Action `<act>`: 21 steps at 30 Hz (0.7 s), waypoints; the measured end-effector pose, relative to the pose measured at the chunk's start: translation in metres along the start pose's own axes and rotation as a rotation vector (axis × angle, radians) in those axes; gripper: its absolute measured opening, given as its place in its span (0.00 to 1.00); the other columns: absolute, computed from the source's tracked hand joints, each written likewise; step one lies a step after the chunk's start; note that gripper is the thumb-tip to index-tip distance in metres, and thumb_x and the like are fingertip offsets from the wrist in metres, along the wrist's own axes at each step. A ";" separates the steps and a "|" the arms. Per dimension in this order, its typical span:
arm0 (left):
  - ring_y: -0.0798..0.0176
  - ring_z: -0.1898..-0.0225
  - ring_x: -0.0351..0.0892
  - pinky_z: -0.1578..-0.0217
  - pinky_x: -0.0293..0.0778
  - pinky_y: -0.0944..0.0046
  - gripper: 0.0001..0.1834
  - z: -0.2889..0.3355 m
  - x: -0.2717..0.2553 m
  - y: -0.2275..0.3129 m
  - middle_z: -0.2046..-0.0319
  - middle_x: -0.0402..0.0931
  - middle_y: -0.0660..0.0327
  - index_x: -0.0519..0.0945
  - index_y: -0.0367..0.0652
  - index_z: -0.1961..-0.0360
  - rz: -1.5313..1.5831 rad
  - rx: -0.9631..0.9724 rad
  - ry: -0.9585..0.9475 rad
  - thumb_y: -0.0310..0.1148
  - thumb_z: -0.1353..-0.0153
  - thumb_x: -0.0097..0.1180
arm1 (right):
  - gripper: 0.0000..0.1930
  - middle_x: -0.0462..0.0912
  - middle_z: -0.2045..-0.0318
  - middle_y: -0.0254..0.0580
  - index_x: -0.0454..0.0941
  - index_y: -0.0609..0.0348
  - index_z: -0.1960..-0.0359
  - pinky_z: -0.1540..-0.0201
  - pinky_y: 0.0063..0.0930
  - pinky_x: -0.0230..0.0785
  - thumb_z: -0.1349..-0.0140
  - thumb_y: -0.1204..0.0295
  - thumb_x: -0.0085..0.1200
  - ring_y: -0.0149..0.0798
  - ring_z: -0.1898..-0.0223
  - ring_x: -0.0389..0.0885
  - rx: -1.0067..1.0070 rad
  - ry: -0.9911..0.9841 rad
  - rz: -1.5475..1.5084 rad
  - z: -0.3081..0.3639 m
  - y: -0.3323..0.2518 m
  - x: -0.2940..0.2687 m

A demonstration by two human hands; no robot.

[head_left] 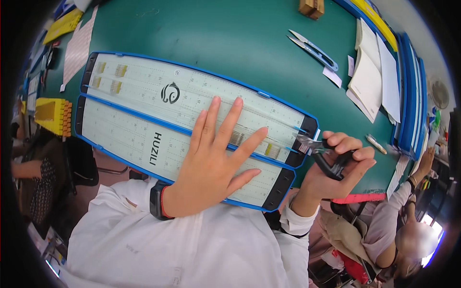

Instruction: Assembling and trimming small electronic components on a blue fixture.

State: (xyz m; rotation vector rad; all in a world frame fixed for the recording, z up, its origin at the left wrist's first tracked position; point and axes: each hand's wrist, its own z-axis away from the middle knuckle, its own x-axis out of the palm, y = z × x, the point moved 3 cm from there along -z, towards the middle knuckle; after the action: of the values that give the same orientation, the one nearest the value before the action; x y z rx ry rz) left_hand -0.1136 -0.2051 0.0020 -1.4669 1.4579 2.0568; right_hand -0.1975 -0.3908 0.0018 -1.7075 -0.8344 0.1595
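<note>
In front of me a long blue-rimmed hinged case [115, 126] lies opened flat, its pale panels ruled with fine marks and its ends fitted with black pads. Thin clear strands run along the far panel. My left hand [213, 153] is spread palm down across both halves, fingers stretched out and holding nothing. At the right end, my right hand [314, 180] is wrapped round the black handles of a plier-like tool [333, 165]. Its shiny metal head meets the black end pad [307, 132]; what lies in the jaws is too small to tell. Small yellowish bundles [272, 150] sit beside it.
Thread snips [314, 50] with blue handles, an open notebook [367, 77] and a pen [376, 144] lie on the green table. Blue folders [410, 96] line the right edge. Yellow holders [52, 116] stand at left, a small cardboard box [312, 8] at the back. Other people sit on both sides.
</note>
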 end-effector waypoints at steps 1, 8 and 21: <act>0.29 0.32 0.44 0.38 0.48 0.33 0.34 0.001 -0.001 -0.002 0.31 0.48 0.42 0.72 0.59 0.40 -0.014 0.015 -0.012 0.46 0.50 0.64 | 0.18 0.72 0.76 0.46 0.59 0.54 0.67 0.60 0.48 0.76 0.26 0.56 0.22 0.45 0.73 0.77 0.012 -0.002 -0.007 0.003 0.002 0.001; 0.29 0.32 0.45 0.38 0.46 0.34 0.35 0.002 -0.002 -0.006 0.32 0.49 0.42 0.75 0.59 0.42 -0.086 0.039 -0.027 0.46 0.55 0.66 | 0.19 0.72 0.78 0.46 0.58 0.54 0.69 0.63 0.46 0.76 0.27 0.54 0.24 0.46 0.75 0.78 0.095 -0.140 -0.042 0.010 0.003 0.016; 0.29 0.32 0.46 0.38 0.46 0.33 0.33 0.002 0.000 -0.005 0.32 0.50 0.42 0.76 0.61 0.42 -0.066 0.035 -0.025 0.47 0.54 0.65 | 0.18 0.71 0.78 0.45 0.58 0.54 0.69 0.63 0.46 0.76 0.26 0.56 0.24 0.46 0.74 0.78 0.112 -0.142 -0.052 0.007 0.005 0.013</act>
State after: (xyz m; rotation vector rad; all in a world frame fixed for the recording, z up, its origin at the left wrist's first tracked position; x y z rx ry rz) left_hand -0.1116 -0.2012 -0.0006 -1.4508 1.4097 1.9931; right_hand -0.1893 -0.3779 -0.0007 -1.5819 -0.9562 0.2893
